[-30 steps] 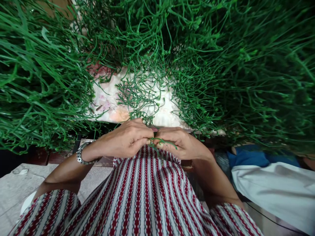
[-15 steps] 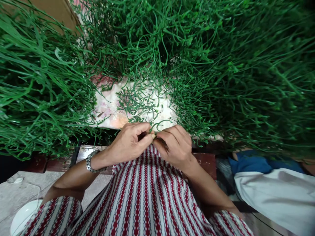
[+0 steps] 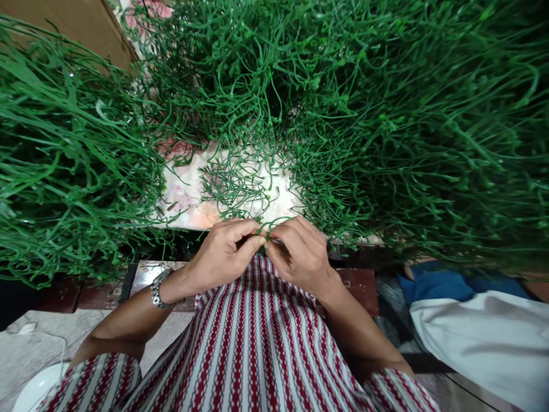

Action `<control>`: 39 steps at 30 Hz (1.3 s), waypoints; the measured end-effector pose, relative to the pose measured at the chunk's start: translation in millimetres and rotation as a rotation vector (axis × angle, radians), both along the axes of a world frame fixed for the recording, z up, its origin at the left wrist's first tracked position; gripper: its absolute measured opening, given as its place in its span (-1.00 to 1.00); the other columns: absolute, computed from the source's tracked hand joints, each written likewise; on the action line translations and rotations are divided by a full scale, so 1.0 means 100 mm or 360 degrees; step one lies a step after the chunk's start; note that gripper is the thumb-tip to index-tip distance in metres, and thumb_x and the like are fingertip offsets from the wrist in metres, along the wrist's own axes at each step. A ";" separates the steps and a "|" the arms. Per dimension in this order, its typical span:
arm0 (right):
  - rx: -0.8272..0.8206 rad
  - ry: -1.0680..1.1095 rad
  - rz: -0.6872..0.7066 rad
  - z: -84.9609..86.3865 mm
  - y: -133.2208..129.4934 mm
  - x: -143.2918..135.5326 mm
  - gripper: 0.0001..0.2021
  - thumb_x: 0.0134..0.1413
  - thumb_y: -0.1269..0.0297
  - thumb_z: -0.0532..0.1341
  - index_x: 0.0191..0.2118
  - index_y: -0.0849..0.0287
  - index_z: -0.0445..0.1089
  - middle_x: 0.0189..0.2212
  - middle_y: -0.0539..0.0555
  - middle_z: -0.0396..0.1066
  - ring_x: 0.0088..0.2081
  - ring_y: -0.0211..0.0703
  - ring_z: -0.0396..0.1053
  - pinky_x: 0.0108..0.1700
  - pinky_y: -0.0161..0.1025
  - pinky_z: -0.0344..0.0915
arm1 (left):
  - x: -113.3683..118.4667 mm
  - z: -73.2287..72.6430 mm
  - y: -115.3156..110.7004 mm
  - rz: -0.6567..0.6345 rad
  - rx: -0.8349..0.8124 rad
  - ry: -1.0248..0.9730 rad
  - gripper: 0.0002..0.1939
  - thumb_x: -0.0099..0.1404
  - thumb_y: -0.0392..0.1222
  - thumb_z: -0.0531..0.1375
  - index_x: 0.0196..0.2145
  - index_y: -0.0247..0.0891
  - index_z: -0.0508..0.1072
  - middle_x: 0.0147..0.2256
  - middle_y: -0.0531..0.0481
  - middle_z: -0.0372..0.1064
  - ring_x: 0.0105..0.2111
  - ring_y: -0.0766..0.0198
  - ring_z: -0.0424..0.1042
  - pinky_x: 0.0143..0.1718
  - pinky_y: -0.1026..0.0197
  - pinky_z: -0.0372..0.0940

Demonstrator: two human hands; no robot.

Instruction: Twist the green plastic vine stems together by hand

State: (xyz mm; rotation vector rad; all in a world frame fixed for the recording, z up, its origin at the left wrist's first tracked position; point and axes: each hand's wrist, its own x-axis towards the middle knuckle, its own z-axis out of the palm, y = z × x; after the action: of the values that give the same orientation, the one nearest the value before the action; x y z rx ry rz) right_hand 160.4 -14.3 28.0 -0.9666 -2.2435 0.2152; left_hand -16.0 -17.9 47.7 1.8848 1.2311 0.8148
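Observation:
My left hand point(image 3: 227, 252), with a metal watch point(image 3: 159, 289) at its wrist, pinches thumb against forefinger. My right hand point(image 3: 302, 252) is closed in a pinch just beside it, and the fingertips of both almost meet at the table's near edge. Between them is a thin green plastic-looking stem point(image 3: 278, 220), part of it arching above the right fingers. What lies inside the pinch is mostly hidden. Just beyond the hands, loose short green stems point(image 3: 235, 186) are scattered on a flower-patterned table cover point(image 3: 182, 191).
Large heaps of green stems rise at the left point(image 3: 72, 160), and at the back and right point(image 3: 407, 154). A cardboard box point(image 3: 81, 26) stands at the far left. Another person's blue and white clothing point(image 3: 480, 320) is close on the right. A white round object point(image 3: 40, 389) sits low at the left.
Both hands stay pinched together and have shifted slightly left in the view. More of the stem now shows curving above the right fingers.

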 end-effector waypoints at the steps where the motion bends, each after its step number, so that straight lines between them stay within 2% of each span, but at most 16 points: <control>1: -0.0012 -0.0028 0.0018 0.01 0.00 0.01 -0.96 0.11 0.37 0.11 -0.35 0.19 0.24 -0.47 0.08 0.32 -0.40 -0.17 0.23 -0.33 -0.22 0.17 | 0.00 0.01 0.00 -0.0020 0.0039 0.0069 -0.80 0.25 -0.25 0.08 -0.52 -0.32 0.31 -0.58 0.09 0.23 -0.55 0.42 0.18 -0.49 0.33 0.13; 4: -0.0123 -0.0057 0.0076 0.02 -0.01 0.01 -0.97 0.14 0.40 0.07 -0.34 0.20 0.22 -0.44 0.09 0.30 -0.38 -0.18 0.23 -0.32 -0.24 0.19 | -0.01 0.04 0.01 -0.0122 0.0039 0.0200 -0.77 0.25 -0.28 0.05 -0.56 -0.31 0.26 -0.62 0.13 0.11 -0.57 0.44 0.12 -0.52 0.34 0.06; 8: -0.0289 0.0029 0.0137 -0.01 -0.06 -0.02 -0.94 0.16 0.46 0.03 -0.33 0.20 0.19 -0.47 0.04 0.23 -0.43 -0.24 0.20 -0.38 -0.30 0.19 | -0.02 0.03 0.02 -0.0148 0.0008 0.0175 -0.75 0.25 -0.30 0.04 -0.59 -0.31 0.22 -0.63 0.15 0.03 -0.59 0.46 0.08 -0.54 0.36 0.02; 13: -0.0402 0.0103 0.0191 0.00 -0.10 -0.02 -0.90 0.13 0.51 0.01 -0.34 0.20 0.19 -0.51 0.01 0.20 -0.45 -0.25 0.16 -0.43 -0.31 0.16 | -0.05 0.02 0.01 -0.0207 -0.0027 0.0047 -0.79 0.24 -0.32 0.04 -0.55 -0.33 0.27 -0.63 0.14 0.09 -0.60 0.46 0.09 -0.55 0.36 0.03; 15: -0.0465 0.0080 0.0329 0.04 -0.09 0.02 -0.89 0.12 0.52 0.00 -0.33 0.22 0.21 -0.50 0.02 0.23 -0.43 -0.26 0.19 -0.40 -0.31 0.18 | -0.08 0.03 0.00 -0.0312 -0.0033 0.0033 -0.81 0.22 -0.35 0.03 -0.54 -0.33 0.29 -0.62 0.12 0.12 -0.59 0.45 0.11 -0.54 0.35 0.04; 18: -0.0595 0.0067 0.0654 0.12 -0.03 0.09 -0.88 0.16 0.48 -0.01 -0.37 0.21 0.21 -0.50 0.00 0.24 -0.44 -0.29 0.19 -0.39 -0.33 0.18 | -0.13 0.06 -0.01 -0.0514 -0.0017 0.0070 -0.81 0.20 -0.39 0.01 -0.55 -0.32 0.28 -0.63 0.12 0.10 -0.59 0.43 0.11 -0.53 0.33 0.03; 21: -0.0801 0.0033 0.0967 0.18 0.05 0.11 -0.82 0.19 0.42 -0.03 -0.44 0.19 0.16 -0.55 -0.03 0.16 -0.49 -0.31 0.13 -0.45 -0.35 0.11 | -0.15 0.08 -0.03 -0.0739 -0.0002 0.0048 -0.78 0.19 -0.43 -0.01 -0.58 -0.30 0.22 -0.64 0.13 0.05 -0.59 0.41 0.08 -0.50 0.31 0.03; 25: -0.0952 0.0049 0.1264 0.18 0.09 0.09 -0.75 0.23 0.34 -0.08 -0.50 0.16 0.09 -0.59 -0.05 0.06 -0.51 -0.31 0.08 -0.45 -0.34 0.07 | -0.17 0.10 -0.06 -0.0944 -0.0029 -0.0031 -0.77 0.19 -0.43 -0.01 -0.59 -0.28 0.20 -0.63 0.11 0.11 -0.57 0.38 0.09 -0.45 0.26 0.06; 27: -0.1042 0.0058 0.1394 0.20 0.09 0.11 -0.72 0.25 0.31 -0.10 -0.51 0.15 0.07 -0.60 -0.06 0.05 -0.52 -0.31 0.08 -0.45 -0.34 0.07 | -0.22 0.12 -0.05 -0.0998 -0.0046 -0.0066 -0.78 0.19 -0.42 0.00 -0.58 -0.28 0.23 -0.64 0.09 0.16 -0.56 0.37 0.14 -0.44 0.25 0.08; 29: -0.1145 0.0050 0.1525 0.24 0.08 0.20 -0.70 0.26 0.29 -0.12 -0.52 0.15 0.10 -0.61 -0.06 0.10 -0.54 -0.32 0.10 -0.46 -0.35 0.08 | -0.29 0.15 -0.03 -0.0936 -0.0063 -0.0143 -0.80 0.21 -0.41 0.01 -0.54 -0.28 0.29 -0.62 0.06 0.24 -0.56 0.36 0.19 -0.44 0.26 0.11; 31: -0.1159 0.0082 0.1474 0.32 0.11 0.33 -0.71 0.26 0.30 -0.10 -0.49 0.16 0.16 -0.60 -0.05 0.16 -0.53 -0.34 0.15 -0.45 -0.37 0.10 | -0.32 0.19 0.01 -0.0789 -0.0061 -0.0245 -0.83 0.24 -0.38 0.03 -0.47 -0.29 0.35 -0.58 0.03 0.32 -0.55 0.38 0.25 -0.42 0.27 0.16; 32: -0.1107 0.0131 0.1309 0.35 0.14 0.39 -0.76 0.25 0.33 -0.06 -0.44 0.17 0.20 -0.58 -0.04 0.20 -0.51 -0.34 0.17 -0.42 -0.38 0.13 | -0.31 0.19 0.03 -0.0754 -0.0047 -0.0272 -0.84 0.24 -0.37 0.04 -0.45 -0.29 0.36 -0.56 0.03 0.35 -0.54 0.38 0.26 -0.42 0.28 0.17; 34: -0.0929 0.0143 0.0766 0.39 0.21 0.46 -0.89 0.19 0.38 0.05 -0.36 0.17 0.25 -0.53 -0.03 0.24 -0.49 -0.35 0.19 -0.41 -0.38 0.13 | -0.26 0.19 0.08 -0.0845 -0.0107 -0.0259 -0.83 0.25 -0.35 0.04 -0.46 -0.30 0.38 -0.54 0.03 0.35 -0.52 0.39 0.26 -0.42 0.31 0.17; 35: -0.0862 0.0145 0.0566 0.39 0.24 0.47 -0.90 0.19 0.37 0.05 -0.35 0.18 0.25 -0.49 0.00 0.27 -0.46 -0.33 0.21 -0.38 -0.37 0.15 | -0.22 0.17 0.10 -0.0780 -0.0129 -0.0310 -0.83 0.25 -0.32 0.06 -0.48 -0.31 0.38 -0.58 0.05 0.31 -0.55 0.41 0.23 -0.49 0.34 0.14; 37: -0.0925 0.0194 0.0522 0.32 0.26 0.40 -0.88 0.21 0.33 0.03 -0.31 0.20 0.26 -0.38 0.07 0.34 -0.33 -0.27 0.29 -0.27 -0.32 0.22 | -0.16 0.12 0.13 -0.0477 -0.0212 -0.0379 -0.82 0.25 -0.27 0.09 -0.49 -0.33 0.38 -0.58 0.08 0.28 -0.58 0.44 0.20 -0.55 0.38 0.10; 39: -0.1101 0.0369 0.0520 0.21 0.25 0.28 -0.87 0.23 0.30 0.01 -0.28 0.20 0.25 -0.40 0.05 0.34 -0.35 -0.28 0.32 -0.28 -0.32 0.24 | -0.14 0.06 0.15 -0.0297 -0.0252 -0.0413 -0.82 0.24 -0.23 0.11 -0.47 -0.34 0.40 -0.56 0.08 0.28 -0.57 0.44 0.21 -0.55 0.39 0.10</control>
State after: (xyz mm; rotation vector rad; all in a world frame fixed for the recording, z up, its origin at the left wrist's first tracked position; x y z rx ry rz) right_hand 188.1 10.6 48.6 -0.8329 -2.1185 1.2436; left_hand -29.6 -3.0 54.1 1.6774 0.9181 0.8068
